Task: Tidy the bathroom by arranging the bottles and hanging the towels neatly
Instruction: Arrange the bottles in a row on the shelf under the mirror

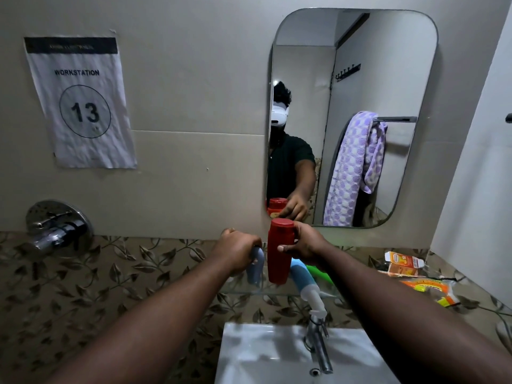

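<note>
Fingers [300,227] of the right hand [307,245] wrapped round the red bottle [278,261] just below its cap, thumb across the front. A firm, closed grip. Bottle upright, its base low over the glass shelf [243,290]; cannot tell whether it touches.

Left hand [238,250] closed over the top of the pale blue bottle [256,268], knuckles up, fingertips hidden. That bottle stands just left of the red one, the two nearly touching.

Edges: the shelf is narrow, its front lip close under both hands, with wall and mirror [388,79] right behind. Open glass lies left of the left hand. To the right it is crowded. A blue-and-white bottle [300,275] lies on its side, white cap end poking past the lip, above the tap [318,347] and sink [249,350]. A green item [318,273] lies behind it under the right wrist. Further right are an orange box [403,263] and an orange packet [426,289].

Wall mixer [58,225] and workstation sign [80,103] are well off to the left.

Purple towel [352,167] is seen only as a reflection, draped bunched over a rail behind the person.
</note>
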Demonstrator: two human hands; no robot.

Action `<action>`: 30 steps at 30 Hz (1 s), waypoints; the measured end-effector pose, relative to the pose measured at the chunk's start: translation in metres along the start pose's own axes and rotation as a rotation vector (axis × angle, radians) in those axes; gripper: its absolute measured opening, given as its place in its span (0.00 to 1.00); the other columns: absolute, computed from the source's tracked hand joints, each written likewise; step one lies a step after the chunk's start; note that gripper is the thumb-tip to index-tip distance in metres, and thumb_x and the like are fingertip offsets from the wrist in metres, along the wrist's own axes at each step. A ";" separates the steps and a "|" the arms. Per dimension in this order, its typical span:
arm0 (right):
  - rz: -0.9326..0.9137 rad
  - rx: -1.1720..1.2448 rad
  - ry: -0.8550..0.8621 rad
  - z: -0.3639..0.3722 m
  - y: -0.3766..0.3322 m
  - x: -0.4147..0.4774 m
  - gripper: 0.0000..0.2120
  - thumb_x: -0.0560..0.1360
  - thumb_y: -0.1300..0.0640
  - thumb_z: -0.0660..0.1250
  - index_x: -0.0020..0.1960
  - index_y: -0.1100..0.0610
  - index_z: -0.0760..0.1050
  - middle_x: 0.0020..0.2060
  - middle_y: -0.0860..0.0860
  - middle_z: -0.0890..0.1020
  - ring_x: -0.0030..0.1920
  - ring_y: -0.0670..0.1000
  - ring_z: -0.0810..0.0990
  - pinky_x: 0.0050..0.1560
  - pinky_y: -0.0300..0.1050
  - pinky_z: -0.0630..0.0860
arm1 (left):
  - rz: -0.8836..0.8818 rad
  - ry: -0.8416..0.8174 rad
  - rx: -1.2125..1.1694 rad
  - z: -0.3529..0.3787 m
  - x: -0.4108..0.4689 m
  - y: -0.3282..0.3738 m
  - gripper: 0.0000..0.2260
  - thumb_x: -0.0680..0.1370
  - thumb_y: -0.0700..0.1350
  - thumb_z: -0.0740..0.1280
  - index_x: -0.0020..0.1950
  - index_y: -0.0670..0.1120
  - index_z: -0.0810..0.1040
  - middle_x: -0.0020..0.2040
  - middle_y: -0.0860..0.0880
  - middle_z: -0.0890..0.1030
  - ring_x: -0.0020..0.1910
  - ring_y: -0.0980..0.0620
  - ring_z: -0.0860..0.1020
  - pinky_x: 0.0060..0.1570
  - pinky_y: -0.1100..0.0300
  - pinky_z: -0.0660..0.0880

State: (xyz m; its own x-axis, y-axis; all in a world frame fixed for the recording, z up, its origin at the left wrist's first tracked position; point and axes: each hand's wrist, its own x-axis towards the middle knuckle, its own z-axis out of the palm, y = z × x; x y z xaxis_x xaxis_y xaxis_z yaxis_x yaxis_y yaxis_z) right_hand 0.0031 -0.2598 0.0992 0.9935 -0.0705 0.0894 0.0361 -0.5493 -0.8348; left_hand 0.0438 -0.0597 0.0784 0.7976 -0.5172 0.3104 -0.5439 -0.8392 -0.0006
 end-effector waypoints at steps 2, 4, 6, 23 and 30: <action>0.013 0.050 -0.009 0.003 0.003 0.000 0.26 0.71 0.70 0.75 0.67 0.61 0.74 0.58 0.59 0.83 0.58 0.56 0.82 0.64 0.58 0.78 | -0.001 0.013 0.002 0.003 0.001 -0.001 0.13 0.76 0.46 0.70 0.60 0.54 0.80 0.56 0.52 0.85 0.59 0.47 0.80 0.68 0.49 0.65; 0.027 0.086 -0.022 0.005 0.005 -0.001 0.27 0.72 0.71 0.73 0.68 0.60 0.73 0.60 0.60 0.82 0.60 0.58 0.80 0.66 0.60 0.76 | 0.002 0.037 0.005 0.005 0.002 -0.002 0.12 0.76 0.46 0.69 0.60 0.54 0.80 0.56 0.52 0.85 0.59 0.47 0.80 0.67 0.50 0.65; 0.040 0.116 -0.043 0.006 0.006 -0.001 0.27 0.73 0.72 0.72 0.68 0.59 0.72 0.61 0.60 0.81 0.62 0.59 0.80 0.66 0.61 0.75 | -0.001 0.053 -0.002 0.005 0.002 -0.002 0.12 0.77 0.46 0.68 0.60 0.54 0.80 0.56 0.52 0.85 0.59 0.47 0.80 0.67 0.51 0.65; 0.113 -0.042 0.033 -0.011 0.011 -0.020 0.28 0.67 0.78 0.74 0.64 0.64 0.74 0.59 0.62 0.80 0.55 0.58 0.80 0.59 0.57 0.81 | -0.029 0.089 0.024 0.007 -0.003 -0.004 0.37 0.74 0.58 0.73 0.79 0.52 0.63 0.72 0.48 0.75 0.72 0.45 0.71 0.75 0.48 0.61; 0.153 -0.538 0.242 -0.018 0.022 -0.059 0.10 0.69 0.60 0.72 0.49 0.50 0.81 0.47 0.51 0.86 0.49 0.53 0.84 0.50 0.47 0.80 | 0.081 0.681 -0.051 0.019 -0.052 0.017 0.29 0.71 0.59 0.68 0.68 0.45 0.75 0.64 0.42 0.75 0.63 0.39 0.72 0.66 0.44 0.63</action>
State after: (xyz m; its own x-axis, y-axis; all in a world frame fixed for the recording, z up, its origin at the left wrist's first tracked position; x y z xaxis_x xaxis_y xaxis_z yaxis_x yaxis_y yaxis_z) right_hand -0.0564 -0.2828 0.0855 0.9281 -0.3347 0.1635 -0.2278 -0.8572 -0.4618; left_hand -0.0022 -0.0506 0.0444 0.4211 -0.3432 0.8396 -0.6201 -0.7845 -0.0097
